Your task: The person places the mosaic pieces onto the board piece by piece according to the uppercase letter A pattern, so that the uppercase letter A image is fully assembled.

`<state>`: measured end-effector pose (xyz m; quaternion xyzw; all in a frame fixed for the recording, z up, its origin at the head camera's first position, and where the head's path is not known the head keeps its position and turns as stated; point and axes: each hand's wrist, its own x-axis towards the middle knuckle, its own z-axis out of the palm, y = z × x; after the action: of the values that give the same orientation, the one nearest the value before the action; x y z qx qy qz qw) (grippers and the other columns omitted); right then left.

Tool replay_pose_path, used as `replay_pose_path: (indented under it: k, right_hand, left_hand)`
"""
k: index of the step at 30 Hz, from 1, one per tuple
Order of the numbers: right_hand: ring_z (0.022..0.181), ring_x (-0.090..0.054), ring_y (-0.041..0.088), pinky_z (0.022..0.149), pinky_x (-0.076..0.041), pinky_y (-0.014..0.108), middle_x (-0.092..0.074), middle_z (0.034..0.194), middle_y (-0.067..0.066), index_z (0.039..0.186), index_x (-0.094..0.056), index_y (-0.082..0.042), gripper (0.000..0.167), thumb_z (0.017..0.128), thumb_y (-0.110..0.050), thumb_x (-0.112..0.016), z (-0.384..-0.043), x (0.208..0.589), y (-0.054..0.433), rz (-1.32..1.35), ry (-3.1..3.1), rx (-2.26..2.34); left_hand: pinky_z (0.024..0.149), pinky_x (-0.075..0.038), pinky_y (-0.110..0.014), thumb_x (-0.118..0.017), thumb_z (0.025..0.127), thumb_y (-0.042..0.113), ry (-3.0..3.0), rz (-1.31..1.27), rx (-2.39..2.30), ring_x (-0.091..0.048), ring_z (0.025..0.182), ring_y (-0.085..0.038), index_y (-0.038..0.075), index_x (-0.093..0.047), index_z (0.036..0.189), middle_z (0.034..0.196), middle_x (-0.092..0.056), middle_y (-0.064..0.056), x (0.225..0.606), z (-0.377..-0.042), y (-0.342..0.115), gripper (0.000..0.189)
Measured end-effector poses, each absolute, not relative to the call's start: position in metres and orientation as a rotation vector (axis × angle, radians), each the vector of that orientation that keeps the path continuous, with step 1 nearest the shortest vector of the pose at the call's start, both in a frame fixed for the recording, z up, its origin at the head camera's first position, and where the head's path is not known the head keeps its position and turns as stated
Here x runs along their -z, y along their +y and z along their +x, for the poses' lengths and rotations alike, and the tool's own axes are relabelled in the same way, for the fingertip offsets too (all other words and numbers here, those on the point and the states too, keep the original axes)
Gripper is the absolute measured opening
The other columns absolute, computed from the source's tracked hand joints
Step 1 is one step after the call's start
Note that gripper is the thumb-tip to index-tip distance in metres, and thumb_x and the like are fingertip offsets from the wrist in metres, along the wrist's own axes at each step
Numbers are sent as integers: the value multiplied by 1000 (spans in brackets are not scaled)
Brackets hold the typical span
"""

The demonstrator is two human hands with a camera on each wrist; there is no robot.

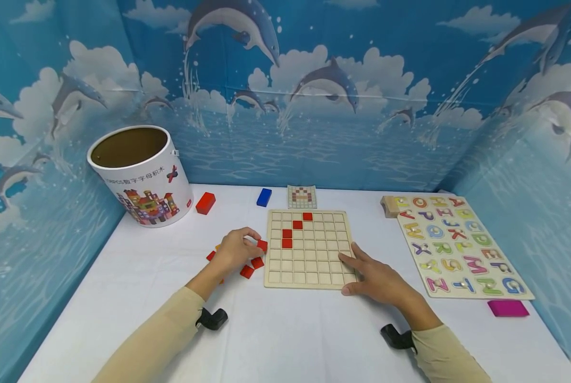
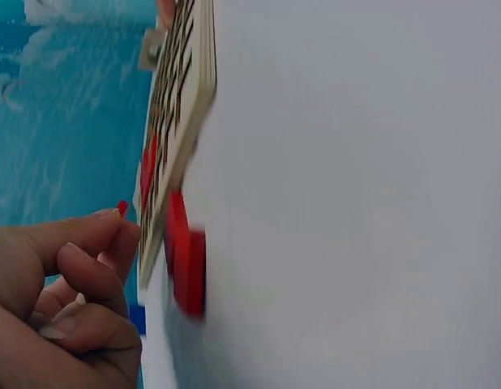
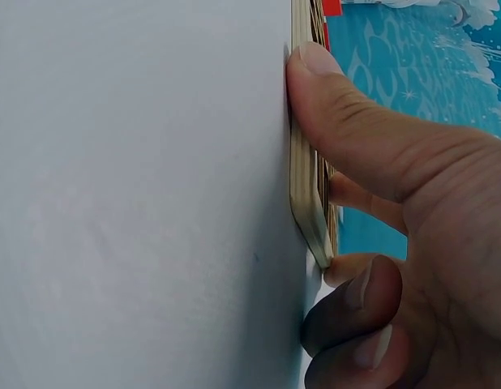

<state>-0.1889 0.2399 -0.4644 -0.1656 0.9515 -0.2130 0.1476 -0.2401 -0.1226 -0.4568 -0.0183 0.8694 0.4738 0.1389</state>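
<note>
My left hand point(image 1: 235, 251) is at the left edge of a wooden grid board point(image 1: 309, 268), pinching a small red square tile point(image 1: 262, 246) between its fingertips. In the left wrist view, only a sliver of that tile point(image 2: 122, 207) shows past the fingers. Several red tiles sit in the board's squares, stepping down leftward from the top row. Loose red tiles point(image 1: 247, 272) lie on the cloth below and beside the left hand, partly hidden by it. My right hand point(image 1: 378, 279) holds the board's near right corner, thumb point(image 3: 323, 81) against the front edge and index finger over the grid.
Behind the board lies a small pattern card point(image 1: 302, 197), with a blue block point(image 1: 263, 197) and a red block point(image 1: 206, 203) to its left. A white bucket point(image 1: 147, 183) stands back left. On the right are an alphabet board point(image 1: 462, 250), a wooden block point(image 1: 389, 207) and a magenta block point(image 1: 507, 308).
</note>
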Motion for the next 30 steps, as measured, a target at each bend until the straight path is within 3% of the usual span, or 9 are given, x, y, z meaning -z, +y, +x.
replay_pose_path:
  k: [12,19,30]
  right_hand:
    - [145,-34,49,105,-39,65,-14,168,22,156,-42,-16,92,82,-59,-76,-190,467,239,-465,2734,602]
    - [144,-35,49,103,-40,66,-13,168,22,156,-42,-17,92,82,-59,-76,-189,464,239,-460,2731,604]
    - [144,-36,49,102,-41,64,-13,168,22,157,-41,-17,91,83,-58,-75,-189,463,240,-477,2720,620]
  left_hand:
    - [58,-46,-27,-79,86,12,2624,214,-1286,-56,64,-15,10,-67,101,73,-62,0,469,-236,-76,19]
    - [61,-44,-28,-78,84,11,2726,290,-1204,-55,65,-13,11,-69,97,70,-60,3,474,-238,-67,16]
    - [56,-45,-28,-78,90,22,2706,206,-1232,-57,64,-17,11,-70,117,76,-62,-1,463,-240,-89,30]
